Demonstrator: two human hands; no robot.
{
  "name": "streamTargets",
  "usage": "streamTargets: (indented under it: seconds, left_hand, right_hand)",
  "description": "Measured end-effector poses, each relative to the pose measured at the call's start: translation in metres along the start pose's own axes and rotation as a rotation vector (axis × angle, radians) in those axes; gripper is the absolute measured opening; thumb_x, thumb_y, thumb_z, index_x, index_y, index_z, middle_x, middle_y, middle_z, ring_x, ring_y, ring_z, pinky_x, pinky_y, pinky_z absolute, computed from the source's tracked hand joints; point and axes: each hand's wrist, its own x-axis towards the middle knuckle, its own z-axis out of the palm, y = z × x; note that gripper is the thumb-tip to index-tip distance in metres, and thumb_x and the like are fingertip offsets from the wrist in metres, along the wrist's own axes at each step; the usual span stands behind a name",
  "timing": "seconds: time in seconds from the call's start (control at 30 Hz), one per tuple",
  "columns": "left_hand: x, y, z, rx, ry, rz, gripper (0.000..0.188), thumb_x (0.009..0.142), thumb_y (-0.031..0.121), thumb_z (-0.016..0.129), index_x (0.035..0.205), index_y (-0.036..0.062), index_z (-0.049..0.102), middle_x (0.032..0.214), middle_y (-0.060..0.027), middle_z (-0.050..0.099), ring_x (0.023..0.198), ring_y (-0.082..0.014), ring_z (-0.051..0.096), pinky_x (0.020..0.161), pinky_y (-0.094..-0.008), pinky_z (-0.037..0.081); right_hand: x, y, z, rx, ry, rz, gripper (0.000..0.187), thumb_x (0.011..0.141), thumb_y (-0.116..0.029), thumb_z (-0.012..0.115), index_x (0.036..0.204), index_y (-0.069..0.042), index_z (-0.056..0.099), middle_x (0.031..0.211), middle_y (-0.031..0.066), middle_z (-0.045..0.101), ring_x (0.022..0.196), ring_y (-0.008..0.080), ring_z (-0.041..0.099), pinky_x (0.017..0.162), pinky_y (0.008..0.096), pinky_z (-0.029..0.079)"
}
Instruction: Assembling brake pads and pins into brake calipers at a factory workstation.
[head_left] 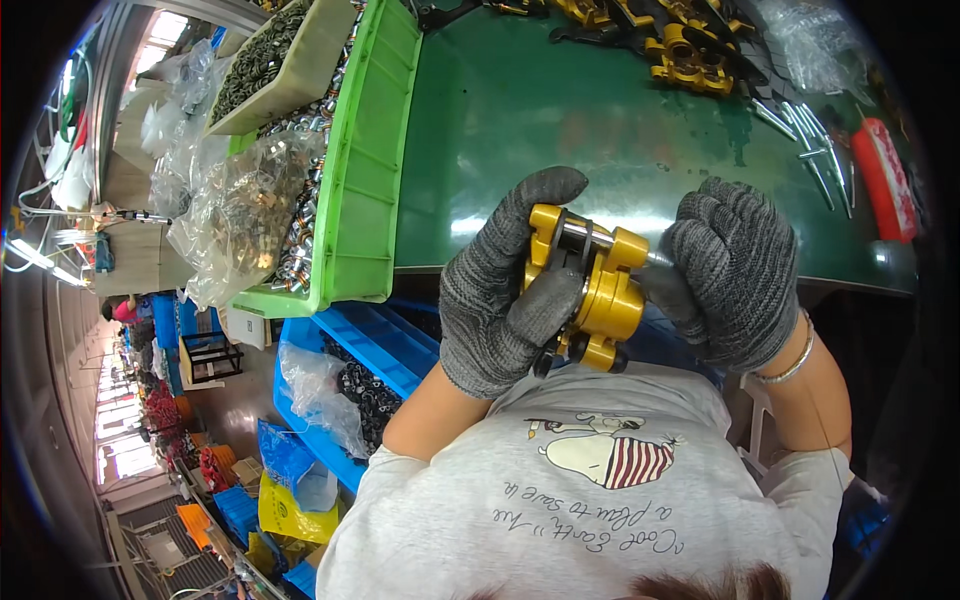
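My left hand, in a grey knit glove, is wrapped round a gold brake caliper, its thumb lying across the near side. A shiny metal pin runs across the caliper's upper part, between two lugs. At the right lug my right hand, gloved too, has its fingers curled and closed on the silvery end of the pin. Its fingertips are partly hidden. The caliper is held in front of my grey shirt, by the near edge of the green table.
A green crate of small metal parts stands left, bearing a tray and a plastic bag. Below it sits a blue bin of black parts. Gold-and-black assemblies, loose metal rods and a red object lie farther back.
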Motion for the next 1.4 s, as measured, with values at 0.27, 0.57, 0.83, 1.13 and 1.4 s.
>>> streamTargets:
  seconds: [0.27,0.57,0.83,1.13,1.4]
  left_hand:
    - [0.001,-0.005,0.004,-0.249,-0.069,-0.082,0.053,0.086,0.013,0.061,0.133,-0.0001,0.041,0.125,-0.0132,0.053,0.107,-0.0188,0.054,0.093,-0.0342,0.043]
    - [0.013,0.009,-0.001,-0.245,-0.085,-0.118,0.062,0.086,0.029,0.06,0.136,0.0001,0.037,0.119,-0.0103,0.052,0.097,-0.0161,0.054,0.089,-0.0298,0.043]
    - [0.015,0.006,-0.002,-0.144,-0.183,-0.267,0.069,0.083,0.034,0.064,0.135,0.0007,0.034,0.108,-0.0094,0.054,0.094,-0.0163,0.055,0.085,-0.0301,0.046]
    - [0.048,0.001,-0.004,-0.081,-0.145,-0.338,0.041,0.085,0.03,0.056,0.114,0.0042,0.042,0.099,-0.0068,0.053,0.09,-0.016,0.053,0.081,-0.03,0.045]
    - [0.068,-0.002,-0.011,0.019,-0.233,-0.212,0.031,0.085,0.024,0.058,0.107,0.0076,0.043,0.093,-0.0055,0.052,0.086,-0.0144,0.051,0.077,-0.0295,0.045]
  right_hand:
    - [-0.014,-0.03,0.003,0.608,-0.001,0.531,0.025,0.088,-0.027,0.053,0.079,-0.003,0.057,0.061,0.0089,0.054,0.054,0.026,0.055,0.049,0.0347,0.045]
    - [0.004,-0.002,-0.006,0.079,-0.195,0.215,0.029,0.084,-0.034,0.056,0.081,-0.005,0.058,0.069,0.0103,0.057,0.06,0.0291,0.056,0.053,0.039,0.045]
    - [-0.003,-0.007,0.006,0.387,-0.25,0.406,0.036,0.089,-0.038,0.048,0.08,-0.005,0.057,0.069,0.0119,0.059,0.067,0.0319,0.059,0.059,0.0397,0.047]
    - [0.019,0.007,0.009,0.521,-0.08,0.503,0.042,0.093,-0.04,0.046,0.087,-0.001,0.061,0.061,0.0097,0.054,0.054,0.0246,0.053,0.053,0.0321,0.043]
    - [0.021,0.01,0.019,0.631,-0.021,0.612,0.034,0.095,-0.03,0.044,0.083,-0.002,0.06,0.067,0.016,0.059,0.061,0.0319,0.06,0.056,0.0357,0.047]
